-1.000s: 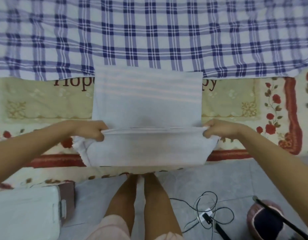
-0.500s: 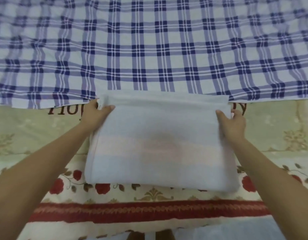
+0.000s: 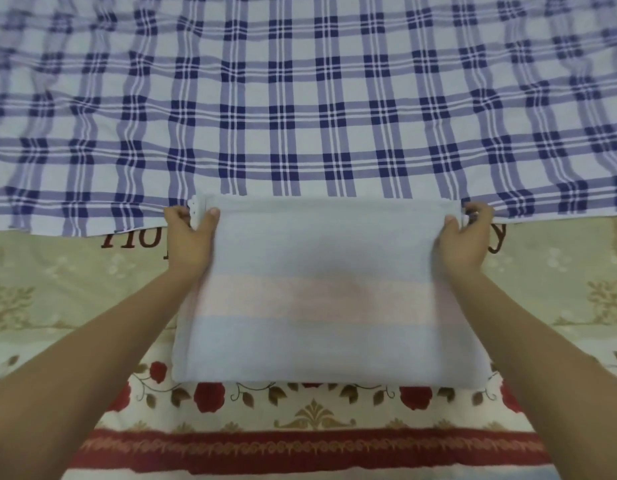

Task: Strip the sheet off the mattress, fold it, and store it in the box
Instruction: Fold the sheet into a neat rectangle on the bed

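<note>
The sheet [image 3: 327, 296] is a pale blue-white cloth with a faint pink band, folded into a thick rectangle that lies flat on the mattress [image 3: 57, 299]. My left hand [image 3: 191, 237] grips its far left corner, thumb on top of the cloth. At the far right corner my right hand [image 3: 464, 237] holds the cloth the same way, thumb on top and fingers curled behind the edge. The box is not in view.
A blue-and-white checked cloth [image 3: 300, 98] covers the far half of the bed, its hem just beyond the folded sheet. The mattress cover is beige with red roses and a red border [image 3: 300, 448] along the near edge.
Both hands carried the sheet's near edge up and away, folding it over onto its far half. The fold is now laid down and my view has moved closer over the bed.
</note>
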A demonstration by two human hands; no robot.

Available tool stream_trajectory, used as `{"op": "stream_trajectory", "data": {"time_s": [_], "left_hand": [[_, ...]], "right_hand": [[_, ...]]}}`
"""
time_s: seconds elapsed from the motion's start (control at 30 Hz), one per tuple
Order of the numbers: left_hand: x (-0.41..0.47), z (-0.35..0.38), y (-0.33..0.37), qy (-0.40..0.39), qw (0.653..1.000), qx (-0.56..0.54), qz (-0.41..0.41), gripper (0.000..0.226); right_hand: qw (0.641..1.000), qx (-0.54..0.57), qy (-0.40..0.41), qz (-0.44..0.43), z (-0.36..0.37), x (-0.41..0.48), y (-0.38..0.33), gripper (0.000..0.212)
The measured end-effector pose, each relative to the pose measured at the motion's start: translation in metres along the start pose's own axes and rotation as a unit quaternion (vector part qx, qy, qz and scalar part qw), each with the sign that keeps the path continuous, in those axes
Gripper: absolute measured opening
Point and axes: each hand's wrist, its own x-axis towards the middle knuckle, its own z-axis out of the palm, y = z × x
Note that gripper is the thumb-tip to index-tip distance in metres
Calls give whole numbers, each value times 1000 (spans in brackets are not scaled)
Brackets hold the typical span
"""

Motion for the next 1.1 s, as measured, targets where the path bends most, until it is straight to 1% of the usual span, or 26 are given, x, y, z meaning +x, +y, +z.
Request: {"op": "stream_trajectory", "data": {"time_s": [0.03, 0.1, 0.17, 0.23, 0.33, 0.37, 0.43, 0.47, 0.5, 0.57, 0.6, 0.7, 0.8, 0.87, 0.97, 1.1], "left_hand": [[-5, 0, -4, 18, 1000, -8, -2, 32], [-15, -3, -11, 39, 999, 17, -7, 28], [-22, -4, -16, 44, 998, 45, -3, 31], [-25, -1, -17, 46, 998, 52, 11, 31], [-23, -2, -13, 43, 999, 31, 5, 28], [-21, -2, -13, 35, 999, 25, 0, 32], [-18, -4, -15, 20, 999, 23, -16, 49], [-17, -5, -15, 18, 999, 17, -25, 57], [-14, -5, -18, 14, 999, 8, -31, 57], [-13, -7, -15, 5, 999, -20, -31, 40], [-12, -8, -12, 0, 999, -30, -41, 39], [-8, -9, -6, -29, 996, -57, -68, 39], [-6, -9, 7, -39, 995, -57, -73, 23], [-3, -6, 10, -38, 995, -62, -66, 16], [2, -4, 3, -28, 996, -65, -49, 27], [2, 1, 0, 1, 998, -41, -37, 36]], "right_hand": [[999, -18, 38, -27, -2, -9, 5, 15], [988, -81, 113, -69, -3, -26, 15, 20], [977, -147, 145, -62, -5, -37, 21, 21], [975, -176, 131, -35, -6, -41, 24, 24], [985, -151, 87, -11, -5, -36, 17, 37], [985, -154, 80, -8, -4, -32, 14, 42], [987, -149, 60, 16, -3, -23, 8, 46], [989, -132, 49, 39, -4, -19, 6, 46], [992, -106, 35, 59, -4, -15, 4, 41], [995, -73, -1, 63, -5, -9, 3, 26], [996, -65, -13, 54, -7, -7, 3, 23], [999, -31, -25, 36, -12, -3, 3, 24], [998, -8, -28, 51, -17, -2, 3, 23], [998, 1, -25, 62, -19, 0, 3, 20], [995, 25, -19, 90, -19, 4, 6, 18], [991, 61, -20, 121, -19, 7, 12, 30]]}}
